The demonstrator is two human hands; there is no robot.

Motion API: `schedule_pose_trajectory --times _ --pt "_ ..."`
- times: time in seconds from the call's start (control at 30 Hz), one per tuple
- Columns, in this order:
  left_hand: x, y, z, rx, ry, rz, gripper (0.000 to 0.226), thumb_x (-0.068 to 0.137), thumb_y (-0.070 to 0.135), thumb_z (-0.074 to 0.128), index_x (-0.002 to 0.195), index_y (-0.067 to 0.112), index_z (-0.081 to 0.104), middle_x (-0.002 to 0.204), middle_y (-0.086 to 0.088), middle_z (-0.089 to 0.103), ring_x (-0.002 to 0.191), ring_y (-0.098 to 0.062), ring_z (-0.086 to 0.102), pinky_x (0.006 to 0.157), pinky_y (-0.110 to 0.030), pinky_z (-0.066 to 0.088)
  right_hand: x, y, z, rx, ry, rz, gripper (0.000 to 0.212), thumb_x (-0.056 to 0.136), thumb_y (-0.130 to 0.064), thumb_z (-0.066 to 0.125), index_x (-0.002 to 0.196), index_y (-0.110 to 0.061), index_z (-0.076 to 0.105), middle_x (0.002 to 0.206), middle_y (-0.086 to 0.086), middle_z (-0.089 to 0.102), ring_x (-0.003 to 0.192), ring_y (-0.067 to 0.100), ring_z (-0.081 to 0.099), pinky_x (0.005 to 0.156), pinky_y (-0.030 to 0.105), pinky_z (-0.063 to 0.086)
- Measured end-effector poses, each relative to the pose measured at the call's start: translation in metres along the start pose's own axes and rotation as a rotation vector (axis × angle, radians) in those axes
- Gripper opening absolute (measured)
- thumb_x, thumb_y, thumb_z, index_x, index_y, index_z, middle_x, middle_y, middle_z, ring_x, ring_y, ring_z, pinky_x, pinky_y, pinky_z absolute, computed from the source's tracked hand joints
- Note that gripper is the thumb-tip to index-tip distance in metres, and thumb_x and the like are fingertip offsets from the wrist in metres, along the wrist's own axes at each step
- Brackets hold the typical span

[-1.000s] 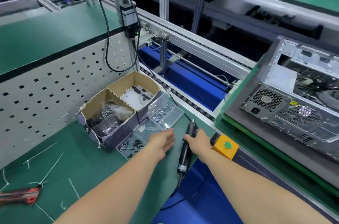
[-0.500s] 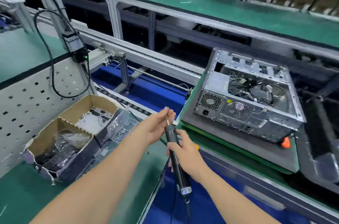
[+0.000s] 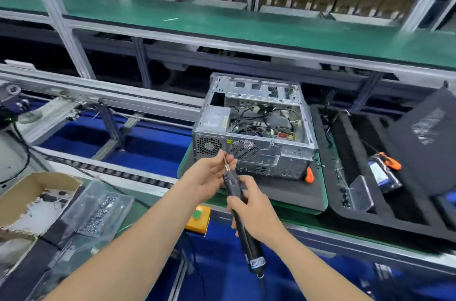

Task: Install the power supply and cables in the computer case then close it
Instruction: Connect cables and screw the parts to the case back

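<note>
An open grey computer case (image 3: pixel 256 152) lies on its side on a dark pallet (image 3: pixel 296 192), rear panel toward me. Its power supply (image 3: pixel 214 118) sits in the near-left corner, with loose cables (image 3: pixel 266 120) inside. My right hand (image 3: pixel 254 211) grips a black electric screwdriver (image 3: pixel 244 231), bit pointing up toward the case. My left hand (image 3: pixel 209 177) pinches the thin metal bit (image 3: pixel 225 163) at the tip; a screw there is too small to make out. Both hands hover just in front of the case's rear panel.
A clear tray of screws (image 3: pixel 101 209) and a cardboard box (image 3: pixel 32 199) stand at the left on the green bench. A yellow box with a green button (image 3: pixel 197 219) sits below my hands. Black foam trays (image 3: pixel 370 177) and a dark side panel (image 3: pixel 429 137) lie right.
My view swung right from the parts boxes to the case. My right hand lifted the screwdriver from the bench, and my left hand came up to pinch its bit.
</note>
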State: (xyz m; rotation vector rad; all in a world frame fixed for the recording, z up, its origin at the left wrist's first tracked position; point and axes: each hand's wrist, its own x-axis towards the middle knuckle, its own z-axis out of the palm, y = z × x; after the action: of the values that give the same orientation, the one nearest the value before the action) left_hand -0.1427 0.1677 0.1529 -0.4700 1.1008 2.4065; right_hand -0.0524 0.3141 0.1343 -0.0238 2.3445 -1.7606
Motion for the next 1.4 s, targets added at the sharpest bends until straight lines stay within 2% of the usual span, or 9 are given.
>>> schedule_pose_trajectory --times 0.13,0.33,0.5,0.97,1.07,1.2,1.3,1.37,1.4 --pt "0.012 -0.011 0.032 -0.022 0.020 -0.013 0.015 0.103 0.015 0.056 0.093 0.005 0.061 0.077 -0.007 0.072 0.078 -0.019 0.071 0.071 -0.028 0.059 0.001 0.005 -0.029 -0.006 0.028 0.019 0.040 0.090 -0.023 0.065 0.121 -0.041 0.047 0.086 0.007 0.072 0.051 0.025 0.064 0.046 0.045 0.059" --pt "0.018 -0.018 0.055 0.150 0.006 -0.042 0.015 0.103 0.017 0.057 0.100 0.003 0.063 0.086 -0.009 0.072 0.084 -0.020 0.071 0.075 -0.035 0.056 0.000 0.008 -0.057 -0.012 0.050 0.035 0.038 0.089 -0.026 0.066 0.121 -0.036 0.048 0.087 0.004 0.074 0.050 0.020 0.062 0.046 0.038 0.057" --pt "0.022 -0.021 0.064 0.142 -0.010 -0.091 0.010 0.101 0.015 0.058 0.103 0.005 0.060 0.084 -0.010 0.075 0.082 -0.024 0.076 0.070 -0.041 0.057 -0.002 0.010 -0.073 0.241 -0.026 0.155 0.043 0.088 -0.027 0.068 0.125 -0.039 0.051 0.094 0.008 0.076 0.059 0.028 0.063 0.051 0.037 0.056" --pt "0.034 -0.041 0.093 0.332 0.027 -0.080 0.015 0.096 0.021 0.068 0.097 0.006 0.067 0.092 -0.007 0.073 0.095 -0.022 0.069 0.106 -0.041 0.050 -0.003 0.025 -0.092 0.476 -0.006 0.194 0.040 0.092 -0.020 0.070 0.123 -0.033 0.049 0.096 0.012 0.072 0.059 0.027 0.059 0.052 0.036 0.052" --pt "0.037 -0.039 0.097 0.378 0.039 -0.068 0.015 0.099 0.019 0.064 0.102 0.004 0.067 0.098 -0.009 0.073 0.098 -0.021 0.069 0.101 -0.038 0.052 0.004 0.026 -0.099 0.493 -0.040 0.201 0.042 0.091 -0.021 0.070 0.125 -0.033 0.048 0.093 0.010 0.072 0.058 0.027 0.058 0.051 0.034 0.051" --pt "0.036 -0.022 0.099 0.533 0.123 -0.032 0.019 0.096 0.007 0.066 0.112 -0.003 0.067 0.102 -0.013 0.077 0.095 -0.023 0.075 0.077 -0.033 0.061 0.014 0.026 -0.105 0.513 -0.072 0.226 0.040 0.091 -0.022 0.068 0.124 -0.031 0.048 0.091 0.009 0.073 0.057 0.028 0.058 0.051 0.036 0.050" --pt "0.035 0.003 0.098 0.864 0.259 0.133 0.014 0.091 0.004 0.067 0.100 -0.004 0.073 0.089 -0.018 0.078 0.079 -0.024 0.077 0.067 -0.036 0.064 0.018 0.027 -0.104 0.525 -0.078 0.266 0.041 0.092 -0.023 0.067 0.127 -0.027 0.046 0.089 0.008 0.073 0.057 0.027 0.058 0.051 0.036 0.050" --pt "0.044 0.022 0.100 1.192 0.372 0.448 0.015 0.089 0.011 0.063 0.088 0.003 0.075 0.079 -0.014 0.077 0.069 -0.019 0.074 0.068 -0.034 0.064 0.019 0.029 -0.102 0.528 -0.073 0.283 0.041 0.093 -0.023 0.066 0.128 -0.026 0.046 0.089 0.009 0.073 0.057 0.028 0.058 0.053 0.038 0.052" --pt "0.049 0.032 0.104 1.346 0.389 0.612 0.017 0.091 0.015 0.060 0.087 0.007 0.075 0.077 -0.008 0.076 0.066 -0.013 0.069 0.062 -0.024 0.060 0.019 0.029 -0.101 0.527 -0.069 0.288 0.042 0.092 -0.023 0.066 0.129 -0.026 0.047 0.090 0.008 0.074 0.057 0.028 0.059 0.054 0.038 0.052"
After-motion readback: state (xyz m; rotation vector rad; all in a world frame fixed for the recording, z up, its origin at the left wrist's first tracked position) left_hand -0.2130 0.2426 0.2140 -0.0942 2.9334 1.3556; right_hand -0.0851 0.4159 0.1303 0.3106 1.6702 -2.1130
